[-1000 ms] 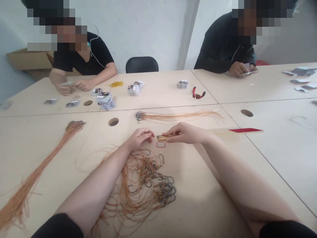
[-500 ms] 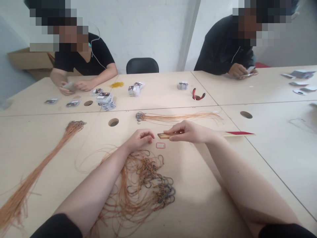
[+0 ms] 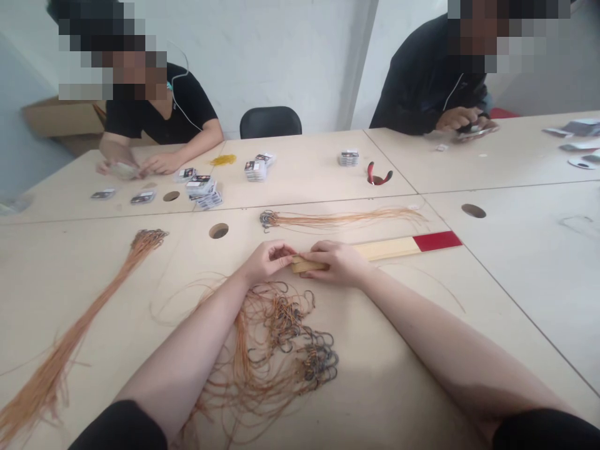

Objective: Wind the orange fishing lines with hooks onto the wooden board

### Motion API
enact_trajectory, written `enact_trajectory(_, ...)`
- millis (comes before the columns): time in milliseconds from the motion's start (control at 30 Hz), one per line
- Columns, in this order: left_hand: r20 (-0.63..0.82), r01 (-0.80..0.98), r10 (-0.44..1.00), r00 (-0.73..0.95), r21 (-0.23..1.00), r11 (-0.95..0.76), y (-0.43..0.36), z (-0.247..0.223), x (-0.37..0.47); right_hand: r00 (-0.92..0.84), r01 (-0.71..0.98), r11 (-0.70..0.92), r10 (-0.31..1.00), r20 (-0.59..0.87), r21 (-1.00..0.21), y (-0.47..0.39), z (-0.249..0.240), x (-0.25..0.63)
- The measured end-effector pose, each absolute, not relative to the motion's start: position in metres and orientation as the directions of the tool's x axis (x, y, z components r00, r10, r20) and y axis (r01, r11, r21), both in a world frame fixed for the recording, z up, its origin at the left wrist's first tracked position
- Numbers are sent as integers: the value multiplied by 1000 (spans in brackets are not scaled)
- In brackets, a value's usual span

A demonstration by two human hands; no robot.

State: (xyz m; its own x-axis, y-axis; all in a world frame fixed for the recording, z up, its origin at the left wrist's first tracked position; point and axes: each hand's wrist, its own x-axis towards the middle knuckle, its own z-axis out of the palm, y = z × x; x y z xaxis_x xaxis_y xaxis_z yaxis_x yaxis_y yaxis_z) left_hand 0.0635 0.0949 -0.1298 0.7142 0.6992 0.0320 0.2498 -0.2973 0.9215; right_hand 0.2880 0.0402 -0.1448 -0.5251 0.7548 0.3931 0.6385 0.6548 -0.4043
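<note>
My right hand [image 3: 341,262] is wrapped round a long, flat pale wooden strip [image 3: 389,249] with a red far end. At the strip's left tip, the fingers of my left hand [image 3: 268,259] are pinched together; what lies between them is too small to make out. A thin line [image 3: 445,287] curves out from behind my right forearm. Just below my hands lies a loose tangle of dark fish hooks [image 3: 319,359] tied to orange lines [image 3: 244,353]. Beyond the strip, another bundle of hooks [image 3: 269,218] has its lines stretched rightward.
A thick bundle of orange lines with hooks [image 3: 100,306] lies at the left. Farther back are stacked small plastic boxes [image 3: 201,187], red-handled pliers [image 3: 379,175] and round table holes [image 3: 219,230]. Two people sit across the table, one each side of a black chair [image 3: 270,122].
The strip has turned in my right hand, so its broad face and red end show more. My left fingers have moved right to meet its tip. A small label-like red outline is now covered.
</note>
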Motion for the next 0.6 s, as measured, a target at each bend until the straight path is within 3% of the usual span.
enact_trajectory(233,42,158,689,723,961,-225,101,-134,60,-510,648,676,727,461,-350,42,-145,289)
enact_trajectory(600,-5,224,740,672,954,-197,97,-129,67,-501,669,663,736,456,-336,41,-147,286)
